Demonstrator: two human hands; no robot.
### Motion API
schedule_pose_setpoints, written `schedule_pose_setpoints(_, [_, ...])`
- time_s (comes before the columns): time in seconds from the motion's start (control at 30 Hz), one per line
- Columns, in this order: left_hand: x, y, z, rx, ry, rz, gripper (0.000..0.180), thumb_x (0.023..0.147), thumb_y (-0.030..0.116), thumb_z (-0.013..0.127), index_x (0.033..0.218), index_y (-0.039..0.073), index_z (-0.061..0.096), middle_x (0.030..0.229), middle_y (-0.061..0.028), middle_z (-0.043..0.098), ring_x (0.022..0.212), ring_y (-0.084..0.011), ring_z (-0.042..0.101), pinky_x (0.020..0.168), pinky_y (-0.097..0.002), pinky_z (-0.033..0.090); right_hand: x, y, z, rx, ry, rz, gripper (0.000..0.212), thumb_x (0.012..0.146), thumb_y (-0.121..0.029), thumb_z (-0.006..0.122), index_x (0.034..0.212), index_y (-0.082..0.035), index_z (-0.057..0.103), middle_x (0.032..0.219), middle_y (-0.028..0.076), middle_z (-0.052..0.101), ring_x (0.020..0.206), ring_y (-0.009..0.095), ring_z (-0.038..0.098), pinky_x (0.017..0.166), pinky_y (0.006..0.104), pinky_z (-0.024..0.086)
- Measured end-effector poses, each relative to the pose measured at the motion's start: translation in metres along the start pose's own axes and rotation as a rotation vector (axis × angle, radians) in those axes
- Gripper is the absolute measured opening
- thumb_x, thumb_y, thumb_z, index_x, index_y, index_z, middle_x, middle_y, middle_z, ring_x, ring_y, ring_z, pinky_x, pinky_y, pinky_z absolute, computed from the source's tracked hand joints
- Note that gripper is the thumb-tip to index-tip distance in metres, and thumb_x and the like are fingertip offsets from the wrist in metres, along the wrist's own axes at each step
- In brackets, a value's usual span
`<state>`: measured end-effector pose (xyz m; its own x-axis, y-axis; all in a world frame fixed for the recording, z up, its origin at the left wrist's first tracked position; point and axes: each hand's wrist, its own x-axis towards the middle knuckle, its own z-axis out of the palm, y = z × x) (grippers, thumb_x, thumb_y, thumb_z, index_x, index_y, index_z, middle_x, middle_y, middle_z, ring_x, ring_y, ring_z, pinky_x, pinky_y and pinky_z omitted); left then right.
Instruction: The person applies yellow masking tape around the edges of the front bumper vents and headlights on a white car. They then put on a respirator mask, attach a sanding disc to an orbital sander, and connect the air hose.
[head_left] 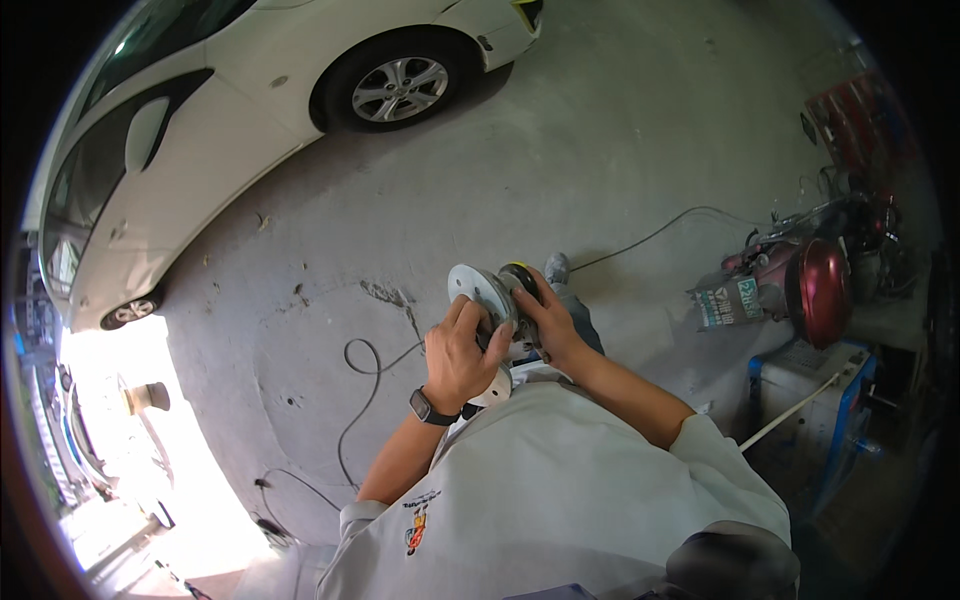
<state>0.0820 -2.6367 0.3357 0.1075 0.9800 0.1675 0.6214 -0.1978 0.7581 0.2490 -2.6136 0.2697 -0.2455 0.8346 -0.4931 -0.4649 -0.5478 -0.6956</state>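
Observation:
In front of my body I hold a handheld disc sander with a black, yellow-edged top. My right hand is closed around its body from the right side. A pale round sanding disc with small holes faces left on the tool. My left hand is closed on the disc's near edge, fingers bent and thumb toward the sander. Below that hand, close to my shirt, shows another pale, holed piece, partly hidden. A dark watch is on my left wrist.
A white car stands at the upper left. A thin hose loops over the grey floor on the left; another line runs right toward a red scooter. Beside the scooter stands a blue-edged machine.

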Motion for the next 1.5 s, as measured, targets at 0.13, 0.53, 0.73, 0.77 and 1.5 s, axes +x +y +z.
schedule_pose_setpoints(0.13, [0.088, 0.013, 0.045, -0.028, -0.084, 0.029, 0.031, 0.097, 0.023, 0.067, 0.081, 0.002, 0.050, 0.072, -0.0143, 0.051, 0.058, -0.0371, 0.053, 0.053, -0.0444, 0.041, 0.043, -0.047, -0.041, -0.037, 0.101, -0.204, 0.059, 0.101, -0.021, 0.069, 0.151, -0.008, 0.041, 0.107, 0.003, 0.064, 0.082, 0.008, 0.061, 0.062, 0.0239, 0.052])
schedule_pose_setpoints(0.53, [0.350, 0.120, 0.177, -0.332, -0.278, 0.292, 0.044, 0.110, 0.024, 0.035, 0.084, -0.005, 0.055, 0.067, -0.0129, 0.046, 0.054, -0.0267, 0.039, 0.053, -0.0390, 0.031, 0.116, -0.287, -0.187, -0.344, 0.171, -0.679, 0.066, 0.093, -0.003, 0.069, 0.150, -0.007, 0.034, 0.140, 0.014, 0.056, 0.127, 0.022, 0.056, 0.111, 0.0365, 0.043])
schedule_pose_setpoints(0.73, [0.456, 0.122, 0.233, -0.408, -0.300, 0.590, 0.030, 0.108, 0.010, 0.037, 0.096, -0.007, 0.058, 0.075, -0.0182, 0.055, 0.056, -0.0330, 0.047, 0.052, -0.0411, 0.037, 0.175, -0.343, -0.227, -0.318, 0.295, -0.731, 0.067, 0.095, -0.004, 0.067, 0.150, -0.006, 0.030, 0.144, 0.017, 0.055, 0.129, 0.023, 0.056, 0.113, 0.0371, 0.042])
schedule_pose_setpoints(0.77, [0.474, 0.122, 0.246, -0.439, -0.270, 0.578, 0.029, 0.107, 0.010, 0.037, 0.089, -0.006, 0.053, 0.071, -0.0161, 0.048, 0.054, -0.0314, 0.042, 0.051, -0.0413, 0.033, 0.189, -0.353, -0.232, -0.289, 0.341, -0.750, 0.068, 0.092, -0.009, 0.072, 0.149, -0.005, 0.033, 0.138, 0.015, 0.057, 0.124, 0.023, 0.058, 0.109, 0.0371, 0.043])
schedule_pose_setpoints(1.5, [1.000, 0.119, 0.420, -0.217, -0.526, 0.564, 0.049, 0.099, 0.003, 0.060, 0.147, 0.006, 0.050, 0.107, -0.0190, 0.066, 0.093, -0.0375, 0.061, 0.083, -0.0441, 0.051, 0.504, -0.737, -0.378, -0.771, 0.354, -1.264, 0.086, 0.072, -0.012, 0.094, 0.139, -0.012, 0.040, 0.142, 0.028, 0.053, 0.110, 0.029, 0.063, 0.097, 0.0410, 0.052])
